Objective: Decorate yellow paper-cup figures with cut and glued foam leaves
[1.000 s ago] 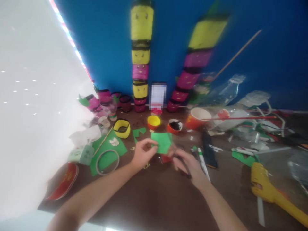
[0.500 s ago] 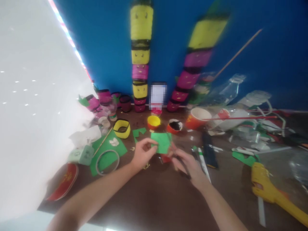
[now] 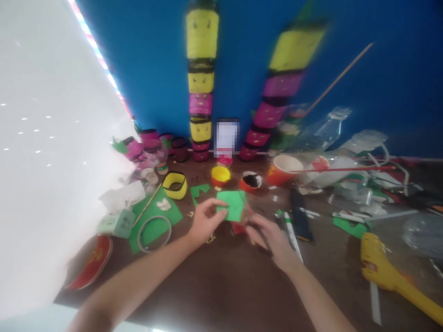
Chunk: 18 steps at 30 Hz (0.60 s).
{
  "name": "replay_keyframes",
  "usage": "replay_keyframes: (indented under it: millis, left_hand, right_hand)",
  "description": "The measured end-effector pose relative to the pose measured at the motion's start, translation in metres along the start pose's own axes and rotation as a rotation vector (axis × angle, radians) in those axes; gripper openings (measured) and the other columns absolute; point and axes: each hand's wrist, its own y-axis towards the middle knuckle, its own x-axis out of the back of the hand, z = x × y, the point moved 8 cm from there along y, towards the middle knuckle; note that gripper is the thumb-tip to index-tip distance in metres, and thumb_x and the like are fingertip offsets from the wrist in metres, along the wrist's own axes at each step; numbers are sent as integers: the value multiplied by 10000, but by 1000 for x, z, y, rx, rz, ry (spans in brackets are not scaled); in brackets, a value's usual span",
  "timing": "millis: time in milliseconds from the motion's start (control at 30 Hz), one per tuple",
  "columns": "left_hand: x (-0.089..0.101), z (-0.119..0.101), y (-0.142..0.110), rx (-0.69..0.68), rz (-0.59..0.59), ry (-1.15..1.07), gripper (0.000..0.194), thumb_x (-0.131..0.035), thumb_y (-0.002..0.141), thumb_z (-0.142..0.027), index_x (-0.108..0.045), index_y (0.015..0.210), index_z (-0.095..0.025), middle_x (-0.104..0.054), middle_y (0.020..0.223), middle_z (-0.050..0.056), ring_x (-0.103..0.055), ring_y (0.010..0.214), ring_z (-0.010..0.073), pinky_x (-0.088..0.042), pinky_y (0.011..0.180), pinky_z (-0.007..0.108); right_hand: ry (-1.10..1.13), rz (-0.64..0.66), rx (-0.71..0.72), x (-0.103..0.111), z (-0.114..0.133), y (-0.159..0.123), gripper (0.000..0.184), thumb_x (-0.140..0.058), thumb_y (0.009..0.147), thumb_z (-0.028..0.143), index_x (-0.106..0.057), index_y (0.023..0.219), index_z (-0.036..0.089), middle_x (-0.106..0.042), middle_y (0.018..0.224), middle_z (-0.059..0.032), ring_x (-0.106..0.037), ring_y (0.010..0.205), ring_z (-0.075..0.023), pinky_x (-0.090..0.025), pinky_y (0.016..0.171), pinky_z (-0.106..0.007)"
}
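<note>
Between thumb and fingers, my left hand (image 3: 206, 222) pinches the left edge of a small green sheet (image 3: 231, 206), held above the table. My right hand (image 3: 272, 240) is closed around scissors (image 3: 260, 234) with dark handles; their blurred blades meet the sheet's right edge. Under the sheet a bit of something red (image 3: 238, 228) shows, mostly hidden. Just beyond stand a small yellow-lined cup (image 3: 220, 176) and a red cup with a dark inside (image 3: 251, 181). A cut green scrap (image 3: 200, 192) lies left of the sheet.
A yellow glue gun (image 3: 375, 258) lies at the right, near a green-capped marker (image 3: 292, 233) and a dark utility knife (image 3: 302, 216). Plastic bottles (image 3: 332, 129) clutter the back right. At left are a tape ring (image 3: 154, 234), green sheet (image 3: 176, 213) and yellow pot (image 3: 175, 184).
The scissor blades have shifted slightly at the green sheet's right edge, and its upper right corner now looks slanted. My left hand has kept its hold.
</note>
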Motion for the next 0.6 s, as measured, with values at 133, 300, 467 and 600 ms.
replay_keyframes:
  millis: [133, 300, 467, 600]
  left_hand:
    - [-8, -8, -2, -47, 94, 124, 158, -662, 728, -239, -659, 874, -178, -677, 857, 37, -603, 807, 162, -452, 758, 273]
    - [-3, -3, 0, -63, 11, 117, 165, -653, 742, -235, -634, 895, -176, -664, 881, 39, -597, 830, 158, -457, 774, 277]
    - [-2, 1, 2, -72, -28, 11, 245, -649, 750, -245, -587, 979, -183, -631, 968, 47, -590, 909, 165, -467, 815, 289]
    - [-3, 0, 1, -64, -32, -29, 284, -656, 748, -269, -561, 1003, -189, -617, 984, 51, -592, 921, 168, -479, 810, 290]
  right_hand:
    - [0, 22, 18, -2, 4, -1, 278, -557, 788, 459, -543, 691, 199, -497, 748, -10, -499, 679, -134, -435, 614, -224]
    - [1, 31, 9, -3, 1, 0, 266, -542, 800, 447, -557, 721, 193, -512, 751, -13, -496, 649, -123, -421, 572, -218]
    - [-18, 31, -18, -3, -1, 1, 292, -530, 794, 469, -549, 712, 189, -506, 730, -11, -452, 592, -107, -386, 522, -216]
    - [-18, 35, -37, -4, -1, 0, 297, -527, 790, 479, -550, 718, 192, -516, 741, -9, -446, 565, -102, -373, 496, -217]
